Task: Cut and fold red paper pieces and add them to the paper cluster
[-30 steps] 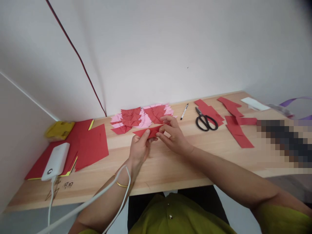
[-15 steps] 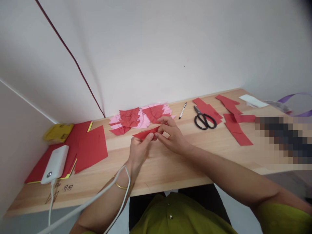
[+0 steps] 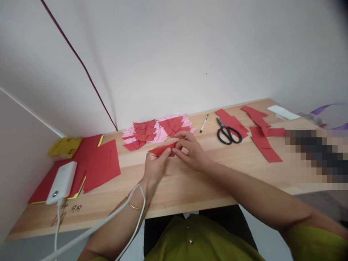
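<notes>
A folded piece of red paper (image 3: 160, 149) is held above the table between both hands. My left hand (image 3: 156, 165) grips it from below, thumb pressed along its near side. At the paper's right end, my right hand (image 3: 193, 152) pinches it between thumb and fingers. Just behind the hands, against the wall, lie folded red paper pieces (image 3: 144, 131) and folded pink paper pieces (image 3: 160, 135) in overlapping rows. Part of the held paper is hidden by my fingers.
Black-handled scissors (image 3: 228, 134) and a white pen (image 3: 204, 123) lie to the right, near cut red paper strips (image 3: 265, 146). At left, a white power bank (image 3: 62, 181) and a yellow packet (image 3: 66, 148) rest on red sheets (image 3: 104, 166). A white cable (image 3: 108, 216) crosses my left forearm.
</notes>
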Demonstrator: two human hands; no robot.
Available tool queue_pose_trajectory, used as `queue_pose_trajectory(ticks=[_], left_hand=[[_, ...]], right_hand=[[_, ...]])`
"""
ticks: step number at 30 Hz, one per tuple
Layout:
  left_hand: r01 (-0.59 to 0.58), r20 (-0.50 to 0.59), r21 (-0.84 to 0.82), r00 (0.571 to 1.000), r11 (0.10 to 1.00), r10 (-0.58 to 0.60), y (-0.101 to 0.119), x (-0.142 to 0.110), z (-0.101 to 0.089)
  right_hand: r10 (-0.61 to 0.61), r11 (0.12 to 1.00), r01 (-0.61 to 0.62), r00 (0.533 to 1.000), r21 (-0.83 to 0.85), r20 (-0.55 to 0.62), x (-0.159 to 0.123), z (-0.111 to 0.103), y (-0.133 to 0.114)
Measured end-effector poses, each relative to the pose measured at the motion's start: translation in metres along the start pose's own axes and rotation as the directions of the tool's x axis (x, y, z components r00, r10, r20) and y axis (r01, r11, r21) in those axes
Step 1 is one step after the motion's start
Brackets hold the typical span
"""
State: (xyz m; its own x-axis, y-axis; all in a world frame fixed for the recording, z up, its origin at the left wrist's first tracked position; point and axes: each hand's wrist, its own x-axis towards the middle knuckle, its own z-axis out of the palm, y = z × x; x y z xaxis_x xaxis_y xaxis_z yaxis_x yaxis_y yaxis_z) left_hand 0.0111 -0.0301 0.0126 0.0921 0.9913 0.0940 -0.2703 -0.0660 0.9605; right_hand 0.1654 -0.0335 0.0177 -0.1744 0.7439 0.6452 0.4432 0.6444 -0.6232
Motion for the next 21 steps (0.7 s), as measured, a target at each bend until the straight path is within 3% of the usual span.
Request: queue_pose_trajectory(ticks=[21], left_hand=[[0.043,-0.026,0.069,0.999,0.997,-0.041,0.0007,0.0023,-0.0039]], right_hand=[[0.007,1.000,-0.007,1.000,-0.001,-0.010,-0.0011,0.0035,0.0013]])
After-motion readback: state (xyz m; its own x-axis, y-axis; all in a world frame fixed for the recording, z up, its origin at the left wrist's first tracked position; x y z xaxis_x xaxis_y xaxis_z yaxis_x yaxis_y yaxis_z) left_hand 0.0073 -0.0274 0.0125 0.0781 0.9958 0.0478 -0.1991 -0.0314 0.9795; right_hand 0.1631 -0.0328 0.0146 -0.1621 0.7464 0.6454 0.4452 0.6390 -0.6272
